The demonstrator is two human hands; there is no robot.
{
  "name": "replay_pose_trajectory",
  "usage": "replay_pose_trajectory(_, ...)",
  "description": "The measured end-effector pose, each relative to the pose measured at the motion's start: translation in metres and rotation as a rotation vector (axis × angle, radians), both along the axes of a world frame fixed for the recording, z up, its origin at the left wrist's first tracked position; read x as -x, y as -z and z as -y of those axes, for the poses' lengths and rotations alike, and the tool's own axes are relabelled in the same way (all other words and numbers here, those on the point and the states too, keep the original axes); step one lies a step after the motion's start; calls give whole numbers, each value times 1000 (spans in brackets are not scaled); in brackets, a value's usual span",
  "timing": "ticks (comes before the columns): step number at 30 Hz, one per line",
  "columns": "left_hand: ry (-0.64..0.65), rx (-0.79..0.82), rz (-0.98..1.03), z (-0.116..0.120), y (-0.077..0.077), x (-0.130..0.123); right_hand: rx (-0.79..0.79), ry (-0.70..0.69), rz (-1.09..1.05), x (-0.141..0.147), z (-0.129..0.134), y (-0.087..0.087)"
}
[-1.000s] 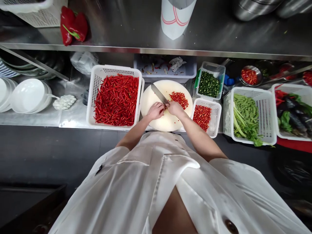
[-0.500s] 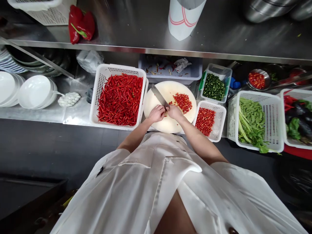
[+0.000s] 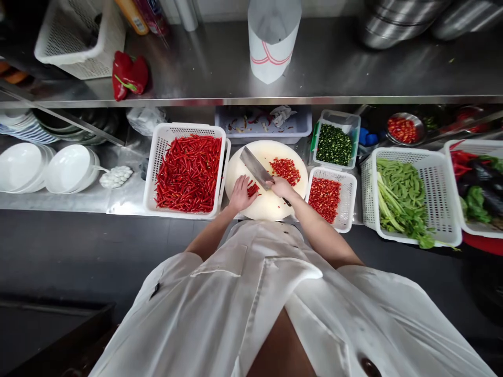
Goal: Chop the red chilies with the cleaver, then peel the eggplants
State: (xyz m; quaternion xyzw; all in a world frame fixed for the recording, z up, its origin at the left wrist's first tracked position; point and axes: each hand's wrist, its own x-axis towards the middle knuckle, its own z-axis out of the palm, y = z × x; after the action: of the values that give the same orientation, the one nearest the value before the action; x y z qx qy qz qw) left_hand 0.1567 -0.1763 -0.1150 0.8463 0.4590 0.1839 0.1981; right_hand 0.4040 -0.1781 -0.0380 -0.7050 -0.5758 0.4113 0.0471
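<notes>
On the round white cutting board (image 3: 271,207) my right hand (image 3: 282,188) grips a cleaver (image 3: 255,166), its broad blade angled up to the left. My left hand (image 3: 240,195) lies open at the board's left side, fingers stretched out beside a small bunch of red chillies (image 3: 252,188). A heap of chopped red chilli (image 3: 285,170) sits on the board right of the blade. To the left stands a white basket full of whole red chillies (image 3: 189,175). A smaller white basket (image 3: 346,209) at the right holds more chopped chilli.
Chopped green chilli (image 3: 334,144) fills a clear tub behind the small basket. Farther right, a white basket (image 3: 436,173) holds green pods and celery. A blue-grey tray (image 3: 267,137) with scraps sits behind the board. Above runs a steel shelf edge (image 3: 220,101); white bowls (image 3: 70,167) stand left.
My left hand has opened and shifted left, uncovering the bunch of red chillies. The cleaver has moved away from the left fingers. The whole view has tilted upward, showing more of the shelf.
</notes>
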Motion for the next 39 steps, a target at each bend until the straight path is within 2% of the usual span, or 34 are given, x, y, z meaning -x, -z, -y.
replay_pose_trajectory(3, 10, 33, -90, 7, 7, -20, -37, 53, -3, -31, 15, 1)
replay_pose_trajectory(6, 21, 33, -78, -1, 15, -59, -70, 60, 49, -49, 22, -4)
replay_pose_trajectory(9, 16, 33, -37, -15, 18, -93, -41, 22, 105, -50, 24, -13)
replay_pose_trajectory(11, 18, 33, -6, -21, 16, -100, -16, 6, 124, -44, 26, -16)
replay_pose_trajectory(17, 77, -14, 19, -25, -5, -73, -15, 13, 196, -33, 31, -24)
replay_pose_trajectory(21, 282, -42, -4, -40, -12, -69, -51, -22, 210, -35, 21, -33)
replay_pose_trajectory(23, 391, -38, -7, -48, -10, -72, -54, -37, 220, -30, 14, -36)
replay_pose_trajectory(25, 439, -21, -1, -53, -7, -76, -26, -42, 241, -20, 7, -37)
replay_pose_trajectory(30, 458, -12, 23, -53, -4, -71, 1, -25, 266, -1, -2, -37)
replay_pose_trajectory(39, 451, 31, 87, -52, -2, -58, 20, -9, 251, 1, -2, -34)
